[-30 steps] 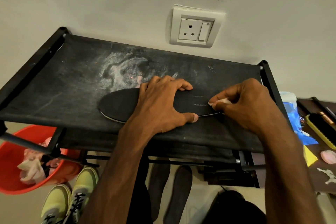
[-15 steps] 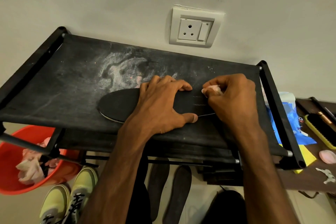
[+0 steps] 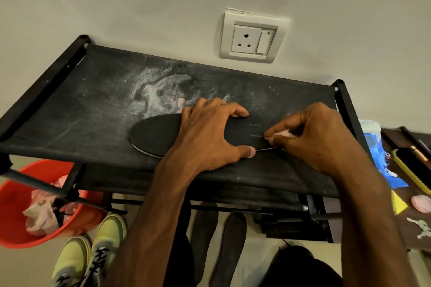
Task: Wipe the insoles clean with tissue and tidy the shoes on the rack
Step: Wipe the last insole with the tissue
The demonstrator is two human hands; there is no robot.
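- The left hand [image 3: 210, 133] is clamped across the middle of the insole [image 3: 154, 134], fingers hooked over its far edge and thumb against the near edge; I'd say that is to pin it to the rack [image 3: 70, 105] so it can't slide under the rubbing
- The right hand [image 3: 314, 137] is closed around a small wad of pink tissue [image 3: 283, 133], pinching it at the fingertips and pressing it on the insole's end just right of the left thumb, by some faint printed marks
- The insole lies flat on the rack's top cloth, its free end sticking out to the left of the left hand; a pale dusty smear sits on the cloth just beyond that hand
- Below and left of the left forearm a red bucket [image 3: 14, 216] holds crumpled tissues [image 3: 39, 216], likely used ones
- Under the forearms, on the floor, two more dark insoles [image 3: 205, 240] lie side by side, with yellow-green shoes [image 3: 93, 254] to their left; these look yet to be put away
- Right of the right hand sits a blue pack [image 3: 377, 154]; what is in it I can't tell
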